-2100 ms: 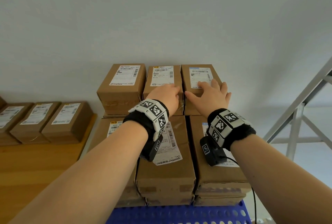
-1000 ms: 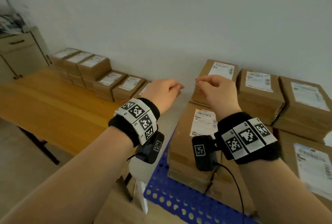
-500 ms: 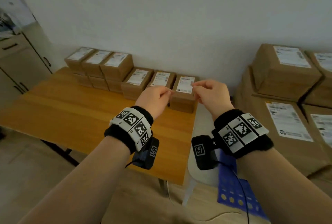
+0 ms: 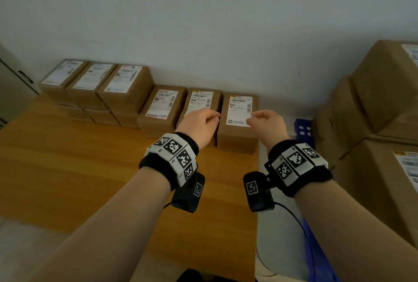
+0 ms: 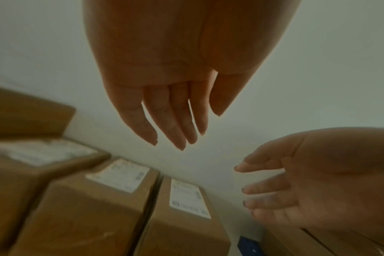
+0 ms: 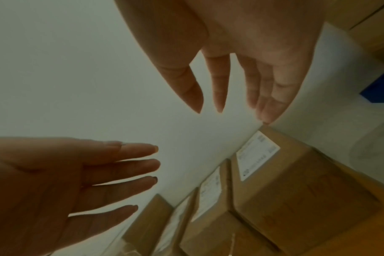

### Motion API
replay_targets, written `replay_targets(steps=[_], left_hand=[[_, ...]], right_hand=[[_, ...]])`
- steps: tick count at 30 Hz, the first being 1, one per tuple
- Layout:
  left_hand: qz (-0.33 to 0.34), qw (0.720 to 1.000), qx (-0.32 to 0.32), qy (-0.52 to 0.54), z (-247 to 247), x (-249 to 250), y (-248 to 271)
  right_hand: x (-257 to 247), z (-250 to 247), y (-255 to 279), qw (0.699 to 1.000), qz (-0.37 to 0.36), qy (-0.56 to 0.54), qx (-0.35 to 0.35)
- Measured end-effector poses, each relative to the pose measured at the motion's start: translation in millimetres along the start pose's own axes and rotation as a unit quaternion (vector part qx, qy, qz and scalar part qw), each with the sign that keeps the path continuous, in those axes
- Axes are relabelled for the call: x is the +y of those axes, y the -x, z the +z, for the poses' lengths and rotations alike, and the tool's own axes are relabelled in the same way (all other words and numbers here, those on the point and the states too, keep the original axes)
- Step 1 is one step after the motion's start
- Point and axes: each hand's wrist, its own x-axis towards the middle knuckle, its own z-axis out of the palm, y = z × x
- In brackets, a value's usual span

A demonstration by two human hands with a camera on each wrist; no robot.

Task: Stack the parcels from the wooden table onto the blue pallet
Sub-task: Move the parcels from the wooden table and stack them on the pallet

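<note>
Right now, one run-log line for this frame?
phase: reaching | left hand: open, empty | right hand: open, empty | target: rightmost parcel on wooden table

Dim even light, murky blurred wrist views, wide-angle edge distortion

1. Parcels on wooden table (image 4: 95, 168): brown cardboard boxes, each bearing a white shipping label on top, ranged in a row along the wall.
2. Rightmost parcel (image 4: 238, 123): at the table's right end, label facing up, flush beside its neighbour (image 4: 201, 103).
3. Left group (image 4: 95, 82): three boxes side by side, stacked on a lower layer.
4. Stacked parcels (image 4: 380, 91): larger-looking cartons at far right, piled in tiers.
5. Blue pallet (image 4: 303, 128): perforated, only partly visible beside that pile.
</note>
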Motion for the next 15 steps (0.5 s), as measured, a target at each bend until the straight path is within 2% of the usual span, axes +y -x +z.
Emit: replay_targets(steps=[7, 15], left_hand=[[-0.026, 0.994, -0.105, 0.006, 36, -27, -63], [-0.023, 0.986, -0.162, -0.008, 58, -47, -116]], right_hand=[[24, 17, -37, 0.994, 0.107, 0.032, 0.001], [36, 50, -69, 0.988, 0.150, 0.032, 0.029]])
